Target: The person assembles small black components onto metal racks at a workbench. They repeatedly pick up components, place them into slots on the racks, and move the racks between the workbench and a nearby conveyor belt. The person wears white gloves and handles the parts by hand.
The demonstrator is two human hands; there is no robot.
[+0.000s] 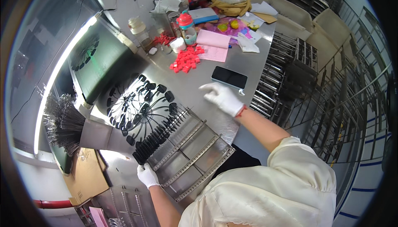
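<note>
My left hand (147,176), in a white glove, is closed on the near left corner of a slotted metal rack (195,159). A row of black flat-ended parts (155,142) stands along the rack's left side, close together. More such black parts with thin curved stems (143,108) lie fanned out on the bright metal surface beyond it. My right hand (223,98), also gloved in white, is over the table to the right of these parts. Its fingers are apart and nothing shows in them. A dark-screened phone (229,77) lies just beyond it.
A bundle of thin rods (64,121) stands in a metal holder at left, beside a lit tube (58,73). Red blocks (186,59), a pink pad (212,45), bottles (187,30) and a yellow bag (232,5) crowd the table's far end. Metal racks (271,81) are stacked at right.
</note>
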